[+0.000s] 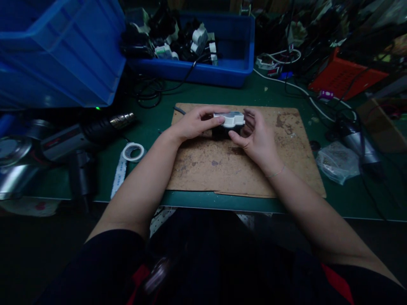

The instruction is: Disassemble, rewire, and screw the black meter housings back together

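Note:
Both hands hold a small device [229, 120] with a white-grey top and a black body, just above a worn brown board [222, 169] on the green table. My left hand [193, 123] grips its left end, fingers curled over the top and thumb on the near side. My right hand [256, 135] cups its right end, thumb pressed on the front edge, fingers curled behind. A thin black cable [179, 110] runs off the board's far left corner.
A blue bin [235, 67] of black and white parts stands behind the board. A larger blue crate [60, 51] sits far left, a heat gun [79, 135] and tape roll [133, 151] left, a plastic bag [337, 163] and red box [343, 76] right.

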The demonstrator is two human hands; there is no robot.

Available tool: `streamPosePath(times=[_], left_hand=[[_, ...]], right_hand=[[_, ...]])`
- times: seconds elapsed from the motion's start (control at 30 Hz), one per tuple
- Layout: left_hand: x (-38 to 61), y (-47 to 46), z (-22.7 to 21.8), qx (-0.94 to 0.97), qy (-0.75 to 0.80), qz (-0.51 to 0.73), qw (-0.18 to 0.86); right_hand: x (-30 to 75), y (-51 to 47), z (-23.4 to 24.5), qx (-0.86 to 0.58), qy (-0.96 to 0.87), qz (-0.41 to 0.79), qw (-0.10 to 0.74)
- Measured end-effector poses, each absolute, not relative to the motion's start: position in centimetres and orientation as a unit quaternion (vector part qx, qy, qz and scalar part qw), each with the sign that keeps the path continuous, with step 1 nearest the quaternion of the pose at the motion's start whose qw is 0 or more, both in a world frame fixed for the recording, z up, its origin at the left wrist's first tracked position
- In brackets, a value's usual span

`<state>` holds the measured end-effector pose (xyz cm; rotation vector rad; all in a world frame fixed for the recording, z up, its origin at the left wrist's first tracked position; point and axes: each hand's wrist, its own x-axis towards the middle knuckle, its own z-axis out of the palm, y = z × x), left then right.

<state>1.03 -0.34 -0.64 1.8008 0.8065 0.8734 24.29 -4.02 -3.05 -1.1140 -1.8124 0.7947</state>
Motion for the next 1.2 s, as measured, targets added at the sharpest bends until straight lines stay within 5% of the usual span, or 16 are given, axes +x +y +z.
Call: streamPosePath(times=[1.2], left_hand=[[0.3,-1.9,-0.6,0.742,0.345,0.359,0.448]], right_hand=[[24.6,-3.4,-3.1,-0.366,-0.733,0.401,0.409]])
